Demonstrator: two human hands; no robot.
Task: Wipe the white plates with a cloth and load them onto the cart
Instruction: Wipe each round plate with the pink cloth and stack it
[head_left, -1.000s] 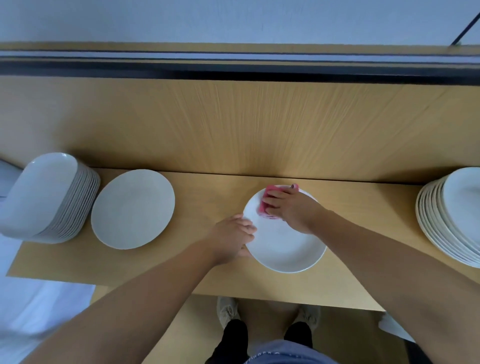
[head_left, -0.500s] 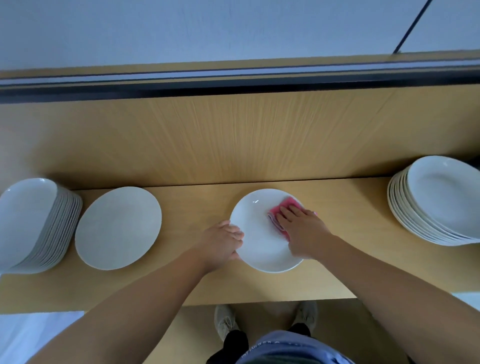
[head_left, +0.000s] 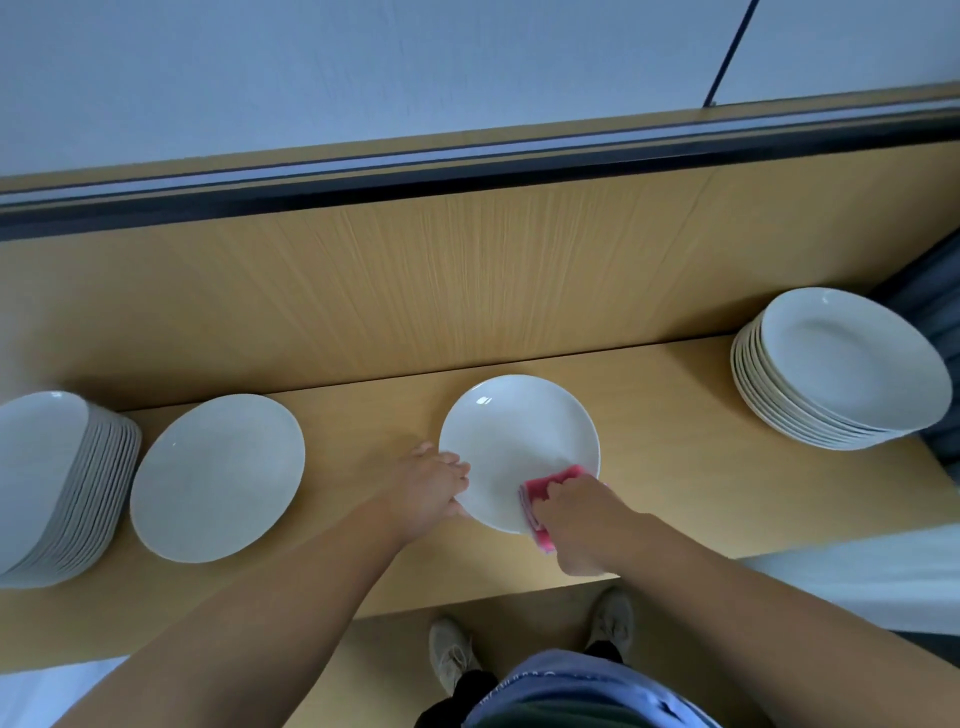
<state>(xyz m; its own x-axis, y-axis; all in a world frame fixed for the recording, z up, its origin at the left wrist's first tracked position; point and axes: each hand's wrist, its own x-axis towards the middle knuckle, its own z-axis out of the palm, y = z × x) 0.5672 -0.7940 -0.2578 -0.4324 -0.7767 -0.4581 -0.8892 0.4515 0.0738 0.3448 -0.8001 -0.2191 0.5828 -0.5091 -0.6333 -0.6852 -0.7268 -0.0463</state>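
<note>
White plate (head_left: 514, 441) lies flat in the middle of the wooden counter (head_left: 675, 415). The left hand (head_left: 434, 486) grips its left rim with curled fingers. The right hand (head_left: 576, 519) clutches a pink cloth (head_left: 550, 480) and presses it on the plate's near right rim. A single plate (head_left: 218, 478) lies to the left, just beside the left stack (head_left: 57, 483); the right stack (head_left: 852, 369) stands well apart.

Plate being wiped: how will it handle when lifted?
Probably rigid and breakable: the plate looks like glazed ceramic. Likely slick, given the glossy highlight near its far rim; the left hand grips its edge while the right hand holds the pink cloth on it. It lies shallow and flat on the shelf, so if pushed it should slide, not tip.
</note>
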